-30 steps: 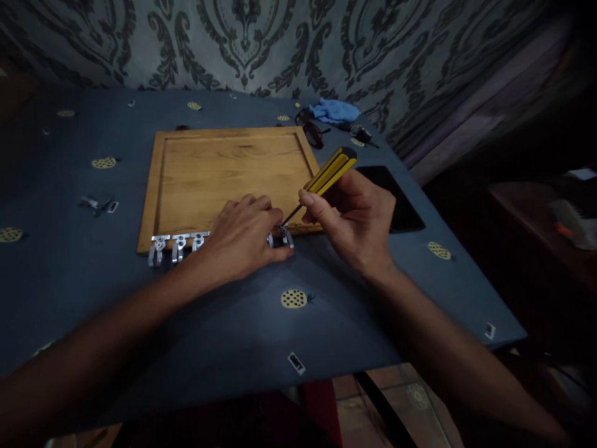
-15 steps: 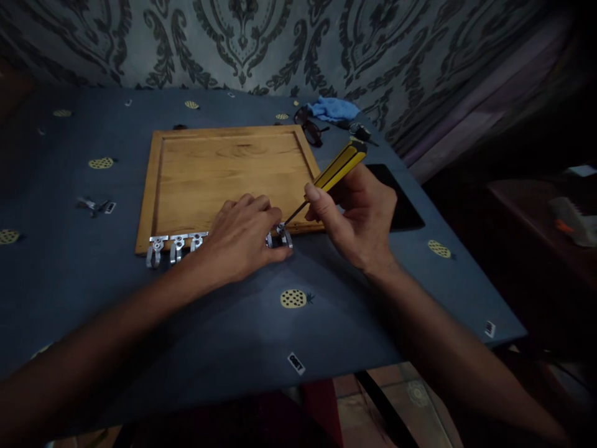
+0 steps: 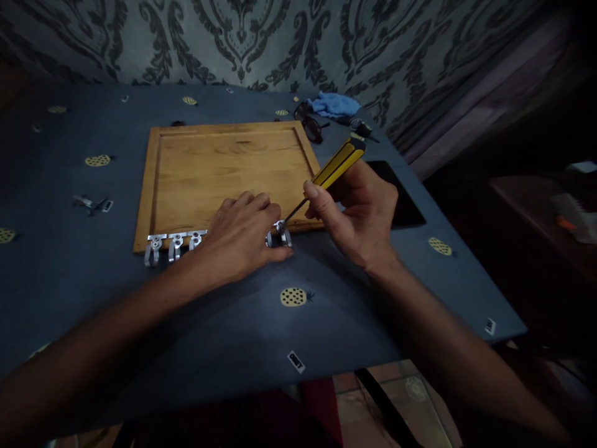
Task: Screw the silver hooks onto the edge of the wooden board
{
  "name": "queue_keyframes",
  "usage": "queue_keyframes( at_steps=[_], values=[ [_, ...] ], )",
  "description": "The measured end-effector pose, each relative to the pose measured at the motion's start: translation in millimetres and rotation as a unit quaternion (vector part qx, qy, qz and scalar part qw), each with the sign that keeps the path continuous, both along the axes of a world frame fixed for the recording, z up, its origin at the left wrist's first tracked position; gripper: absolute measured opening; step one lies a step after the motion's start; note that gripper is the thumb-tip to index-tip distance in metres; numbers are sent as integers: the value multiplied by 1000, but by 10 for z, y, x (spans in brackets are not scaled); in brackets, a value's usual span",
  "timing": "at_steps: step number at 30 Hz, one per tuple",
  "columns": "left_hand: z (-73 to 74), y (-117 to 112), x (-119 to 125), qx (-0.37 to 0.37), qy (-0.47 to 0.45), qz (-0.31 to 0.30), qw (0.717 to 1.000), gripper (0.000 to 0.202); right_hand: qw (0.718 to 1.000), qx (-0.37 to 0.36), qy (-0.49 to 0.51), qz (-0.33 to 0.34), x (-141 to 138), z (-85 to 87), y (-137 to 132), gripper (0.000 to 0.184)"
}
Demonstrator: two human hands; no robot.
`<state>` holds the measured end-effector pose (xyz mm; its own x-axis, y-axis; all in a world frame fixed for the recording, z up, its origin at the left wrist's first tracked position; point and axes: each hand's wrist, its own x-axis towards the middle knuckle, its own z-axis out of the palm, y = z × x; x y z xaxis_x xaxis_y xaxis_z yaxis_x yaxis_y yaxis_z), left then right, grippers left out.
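Note:
A framed wooden board [image 3: 228,171] lies flat on the table. Along its near edge runs a silver metal hook rail [image 3: 176,239] with several hooks hanging over the side. My left hand [image 3: 245,233] covers the middle of the rail, fingers bent over the board's edge and thumb below near the right-end hook [image 3: 285,236]. In my right hand [image 3: 361,214] is a screwdriver [image 3: 336,167] with a yellow and black handle, pinched between thumb and fingers. It slants down to the left, its tip at the rail's right end. Whether the tip sits in a screw is too small to tell.
The table has a blue pineapple-print cloth [image 3: 293,297]. Behind the board's right corner are sunglasses [image 3: 313,129], a blue rag [image 3: 334,104] and keys [image 3: 361,129]. A black tablet-like slab [image 3: 403,202] lies beyond my right hand. Small metal pieces [image 3: 88,203] lie left. A patterned wall stands behind.
Both hands keep nearly the same place, with the screwdriver tip still at the rail's right end. The view has shifted very slightly.

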<state>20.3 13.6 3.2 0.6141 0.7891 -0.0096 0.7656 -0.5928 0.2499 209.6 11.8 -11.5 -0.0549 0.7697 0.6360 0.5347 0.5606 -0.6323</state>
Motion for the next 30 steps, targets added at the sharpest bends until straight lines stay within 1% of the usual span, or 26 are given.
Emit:
queue_keyframes(
  at_steps=[3,7,14,19,23,30],
  values=[
    [-11,-3,-2,5,-3,-3,1000,43,1000,7,20,-10,-17,22,-14,35],
    [-19,-6,-6,6,-6,-4,1000,43,999,6,41,-1,-27,25,-19,34],
    [-2,1,-6,9,4,-10,1000,42,999,6,41,8,-26,-43,-17,27],
    [-9,-6,-14,18,0,-15,1000,40,999,-19,33,7,-30,-32,-36,31],
    [-3,-8,-14,14,3,-15,1000,39,999,-20,31,7,-30,-34,-37,33],
    [9,1,0,4,6,-10,1000,41,999,-21,24,15,-36,-32,-52,29]
  ],
)
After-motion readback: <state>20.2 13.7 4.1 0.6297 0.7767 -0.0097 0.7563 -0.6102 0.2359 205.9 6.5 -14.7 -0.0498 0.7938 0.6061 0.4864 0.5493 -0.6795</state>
